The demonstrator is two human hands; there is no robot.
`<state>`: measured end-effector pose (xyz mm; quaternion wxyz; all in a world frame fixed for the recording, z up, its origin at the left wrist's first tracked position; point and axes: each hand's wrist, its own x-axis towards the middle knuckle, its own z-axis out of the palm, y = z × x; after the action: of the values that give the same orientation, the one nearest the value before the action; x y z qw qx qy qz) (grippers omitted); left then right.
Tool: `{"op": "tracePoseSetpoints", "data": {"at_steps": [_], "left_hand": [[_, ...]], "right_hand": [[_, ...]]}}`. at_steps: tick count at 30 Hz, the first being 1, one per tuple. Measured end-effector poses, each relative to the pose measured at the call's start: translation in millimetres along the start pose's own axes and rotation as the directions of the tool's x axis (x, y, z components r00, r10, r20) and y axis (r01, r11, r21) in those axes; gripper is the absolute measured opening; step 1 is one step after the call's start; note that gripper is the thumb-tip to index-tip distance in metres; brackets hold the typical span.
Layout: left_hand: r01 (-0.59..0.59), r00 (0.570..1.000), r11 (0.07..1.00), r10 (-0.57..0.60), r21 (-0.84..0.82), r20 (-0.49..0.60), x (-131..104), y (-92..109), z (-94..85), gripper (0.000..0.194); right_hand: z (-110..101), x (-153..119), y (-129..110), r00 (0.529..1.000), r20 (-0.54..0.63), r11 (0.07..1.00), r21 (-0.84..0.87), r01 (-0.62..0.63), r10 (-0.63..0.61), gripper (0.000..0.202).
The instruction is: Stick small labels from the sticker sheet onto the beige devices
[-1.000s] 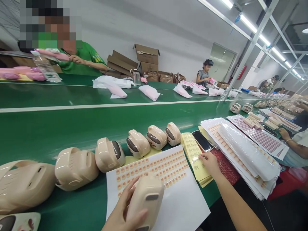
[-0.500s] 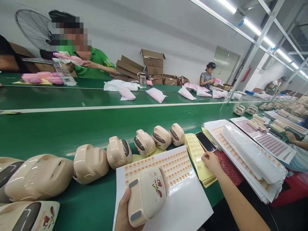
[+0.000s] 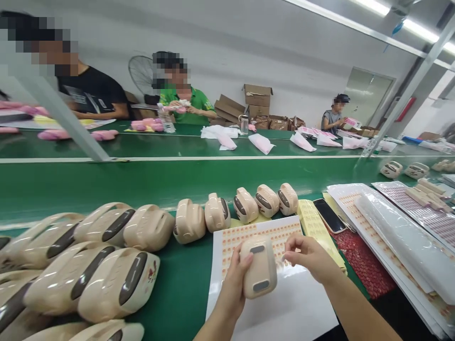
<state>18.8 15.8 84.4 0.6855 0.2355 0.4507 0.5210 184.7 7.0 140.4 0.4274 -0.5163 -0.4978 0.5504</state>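
Observation:
My left hand (image 3: 236, 274) is closed round a small cream portable speaker (image 3: 261, 279), thumb on its near face. Its underside, with two grey pads, is turned towards me. Just to its right, my right hand (image 3: 302, 255) has its fingertips pinched together. A small, see-through label seems to hang from them, too blurred to read. Below both hands lies a white sheet of orange round stickers (image 3: 284, 298). A yellow sheet of printed labels (image 3: 314, 227) is to the right, under and behind the right wrist.
Rows of similar cream speakers (image 3: 121, 284) fill the left; several more stand behind the sheet. At right are a phone (image 3: 330, 215), red bubble wrap (image 3: 366, 265) and stacked sticker sheets (image 3: 394, 255). Co-workers (image 3: 185, 99) sit across the green belt (image 3: 142, 177).
My right hand has left the yellow label sheet and come left, close to the speaker. My left hand has turned the speaker so its underside faces me. The view has swung left.

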Motion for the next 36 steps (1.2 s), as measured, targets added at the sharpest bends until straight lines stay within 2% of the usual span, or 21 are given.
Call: {"op": "tracePoseSetpoints", "data": {"at_steps": [2, 5, 11, 22, 30, 36], "left_hand": [[-0.009, 1.0, 1.0, 0.009, 0.008, 0.018, 0, -1, 1.2, 0.058], [-0.012, 1.0, 1.0, 0.012, 0.018, 0.029, -1, -1, 1.3, 0.062], [-0.008, 0.999, 1.0, 0.008, 0.004, 0.033, 0, -3, -2.1, 0.062], [-0.017, 1.0, 1.0, 0.017, -0.002, 0.003, -1, -2, -2.6, 0.059], [-0.015, 1.0, 1.0, 0.015, -0.018, 0.002, -2, -1, -2.3, 0.061], [0.006, 1.0, 0.999, -0.005, -0.038, 0.007, 0, -3, -5.2, 0.065]], "right_hand": [[16, 7, 0, 0.998, 0.057, 0.999, -0.02, -0.031, 0.032, 0.028], [26, 15, 5, 0.996, 0.067, 0.997, -0.044, -0.055, 0.058, 0.026], [27, 18, 12, 0.997, 0.063, 0.993, -0.108, -0.048, 0.055, 0.022], [32, 16, 11, 0.997, 0.048, 0.976, -0.212, -0.042, 0.053, 0.014], [34, 15, 12, 1.0, -0.013, 0.942, -0.337, 0.008, -0.013, 0.008], [38, 13, 14, 0.99, -0.011, 0.862, -0.493, 0.119, -0.143, 0.008]]}}
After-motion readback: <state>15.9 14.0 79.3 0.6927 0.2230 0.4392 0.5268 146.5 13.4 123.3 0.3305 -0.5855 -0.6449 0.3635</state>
